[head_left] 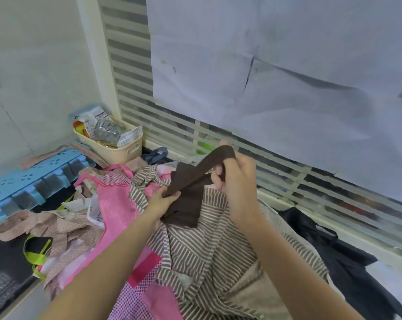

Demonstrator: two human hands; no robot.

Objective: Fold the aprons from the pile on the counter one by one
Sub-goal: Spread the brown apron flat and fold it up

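Brown strap stretched between two hands over the striped apron

The person's right hand (232,174) is raised above the pile, fingers curled tight round the looped end of a dark brown strap (202,167), while the left hand (164,199) pinches the same strap lower down, near where it joins the brown-and-white striped apron (209,250). The strap's long axis runs on a slant, from the left hand up and away to the right hand. The apron lies crumpled on top of the pile on the counter, directly under both forearms, overlapping a pink apron (117,204) on its left. I judge the next move hangs on that slant: the left hand is nearer the apron's body, the right nearer the strap's free loop.
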